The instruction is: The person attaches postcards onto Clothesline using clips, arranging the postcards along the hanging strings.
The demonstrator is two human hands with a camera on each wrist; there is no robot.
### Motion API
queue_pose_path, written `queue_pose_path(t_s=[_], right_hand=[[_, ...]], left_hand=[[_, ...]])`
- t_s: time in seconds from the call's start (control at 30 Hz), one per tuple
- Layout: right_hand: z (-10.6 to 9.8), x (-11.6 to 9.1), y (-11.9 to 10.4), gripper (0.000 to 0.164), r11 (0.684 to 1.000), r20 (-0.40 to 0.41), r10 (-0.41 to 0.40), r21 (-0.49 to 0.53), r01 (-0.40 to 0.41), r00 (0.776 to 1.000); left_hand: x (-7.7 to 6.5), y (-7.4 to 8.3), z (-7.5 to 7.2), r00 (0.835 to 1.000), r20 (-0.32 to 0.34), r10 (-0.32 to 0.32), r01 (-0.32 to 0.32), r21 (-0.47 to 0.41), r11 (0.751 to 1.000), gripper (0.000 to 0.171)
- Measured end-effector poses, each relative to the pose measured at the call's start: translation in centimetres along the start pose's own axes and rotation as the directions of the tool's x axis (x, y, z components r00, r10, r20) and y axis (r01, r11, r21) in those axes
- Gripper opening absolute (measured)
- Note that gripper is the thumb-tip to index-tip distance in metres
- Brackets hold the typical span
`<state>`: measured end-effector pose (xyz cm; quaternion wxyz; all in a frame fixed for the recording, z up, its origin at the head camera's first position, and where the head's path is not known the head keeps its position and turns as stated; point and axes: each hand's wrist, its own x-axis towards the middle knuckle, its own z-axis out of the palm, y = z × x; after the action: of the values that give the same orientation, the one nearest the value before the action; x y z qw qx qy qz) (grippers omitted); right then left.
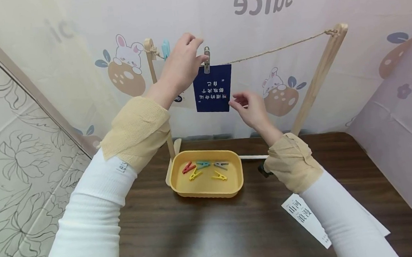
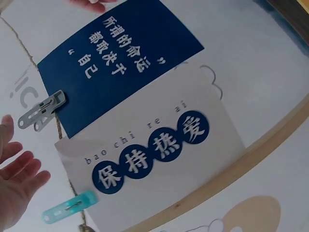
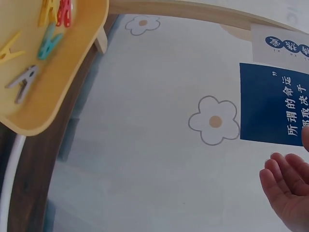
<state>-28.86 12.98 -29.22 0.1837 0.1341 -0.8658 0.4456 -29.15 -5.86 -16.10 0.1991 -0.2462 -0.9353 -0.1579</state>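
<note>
A dark blue card (image 1: 213, 89) with white characters hangs from the twine (image 1: 273, 51), held at its top edge by a grey clothespin (image 2: 42, 110). My left hand (image 1: 185, 63) is beside that clothespin, fingers loosely bent and apart from it in the left wrist view. Near the card's lower corner is my right hand (image 1: 250, 108), its fingers relaxed and holding nothing. Next to the blue card hangs a white card (image 2: 159, 179) with blue circles, clipped by a teal clothespin (image 2: 70, 207); in the head view my left hand and forearm hide most of this card.
A yellow tray (image 1: 208, 194) on the dark wooden table (image 1: 215, 234) holds several coloured clothespins. Wooden posts (image 1: 319, 79) carry the twine at both ends. White cards (image 1: 303, 218) lie partly under my right forearm. A printed curtain hangs behind.
</note>
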Motion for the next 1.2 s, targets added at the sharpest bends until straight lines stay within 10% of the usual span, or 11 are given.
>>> queue_pose_path(t_s=[0.4, 0.7, 1.2], right_hand=[[0.1, -3.4, 1.7, 0.025, 1.0, 0.025, -0.019, 0.007, 0.019, 1.0], [1.0, -5.7, 2.8, 0.019, 0.999, -0.013, -0.054, 0.006, 0.054, 0.998], [3.4, -9.9, 6.0, 0.017, 0.993, 0.019, 0.1, 0.059, -0.101, 0.995]], left_hand=[[-3.3, -1.2, 2.1, 0.942, -0.315, 0.12, -0.165, -0.122, 0.979, 0.03], [-5.9, -1.4, 4.4, 0.905, -0.397, 0.153, -0.246, -0.195, 0.949, 0.028], [-10.4, -1.3, 9.9, 0.913, -0.399, 0.082, -0.223, -0.322, 0.92, 0.025]])
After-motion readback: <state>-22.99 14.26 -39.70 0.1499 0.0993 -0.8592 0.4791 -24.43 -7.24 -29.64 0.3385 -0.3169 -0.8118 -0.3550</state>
